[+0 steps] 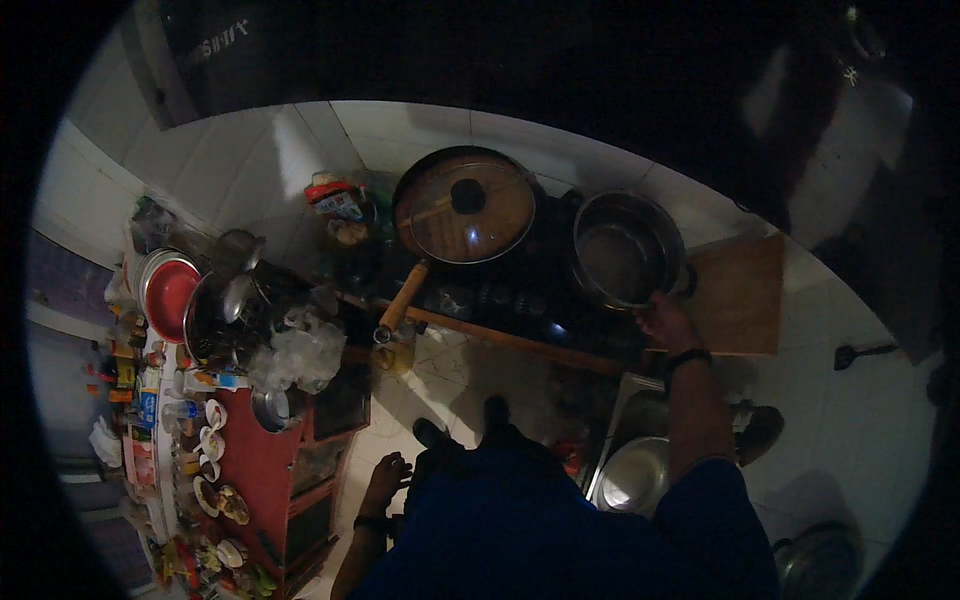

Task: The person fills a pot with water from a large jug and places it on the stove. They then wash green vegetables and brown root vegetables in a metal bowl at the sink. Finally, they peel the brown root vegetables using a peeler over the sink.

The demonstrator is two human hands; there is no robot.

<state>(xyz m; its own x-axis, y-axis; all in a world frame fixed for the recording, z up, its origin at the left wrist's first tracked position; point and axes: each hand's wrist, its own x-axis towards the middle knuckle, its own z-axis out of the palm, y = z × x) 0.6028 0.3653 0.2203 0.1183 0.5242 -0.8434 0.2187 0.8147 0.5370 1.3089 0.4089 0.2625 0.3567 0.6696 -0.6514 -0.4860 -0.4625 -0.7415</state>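
Observation:
At the near right rim of a deep metal pot [628,247], my right hand [664,322] is closed on the edge; the pot sits on the right side of a dark stove [510,300]. On the stove's left side is a wok with a wooden handle [405,296], covered by a glass lid [502,217] with a black knob. My left hand [391,474] hangs low beside my body, above the floor, with its fingers somewhat apart and nothing seen in it.
A wooden board [739,300] lies right of the pot. Nearer me, a metal basin [634,476] sits in the sink. To the left, a red-topped cabinet [251,457] bears dishes and food, with a clear plastic bag [304,349] beyond. A dark range hood [465,52] overhangs the stove.

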